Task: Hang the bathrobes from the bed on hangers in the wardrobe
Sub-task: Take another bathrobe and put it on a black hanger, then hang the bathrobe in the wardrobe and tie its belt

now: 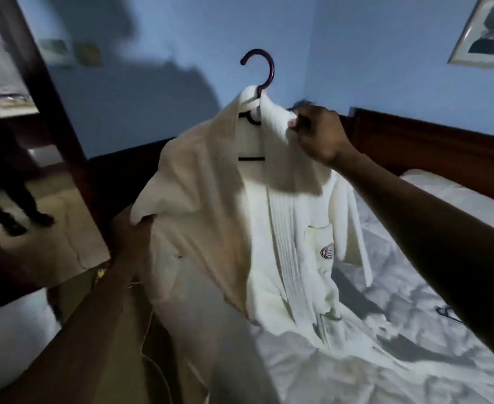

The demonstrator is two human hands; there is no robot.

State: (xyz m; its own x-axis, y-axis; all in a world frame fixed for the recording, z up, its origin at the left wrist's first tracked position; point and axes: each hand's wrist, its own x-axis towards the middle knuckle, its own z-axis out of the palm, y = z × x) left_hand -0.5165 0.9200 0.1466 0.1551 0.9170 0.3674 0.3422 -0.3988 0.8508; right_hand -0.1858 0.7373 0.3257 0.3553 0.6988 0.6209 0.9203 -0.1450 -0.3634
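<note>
Blue walls (356, 39) and a dark headboard (420, 141) enclose the rumpled white bed (414, 351). Above it I see the bathrobe (210, 214), its lower part resting on the sheets, draped on a dark hanger (272, 70). The right hand (318, 135) pinches the collar, I judge to seat it on the hanger. The left hand (129, 231) is under the other shoulder, its fingers hidden, so I cannot tell its grip.

White bathrobe (240, 228) on hanger (264, 65), collar (274, 112) in right hand (318, 135)
</note>
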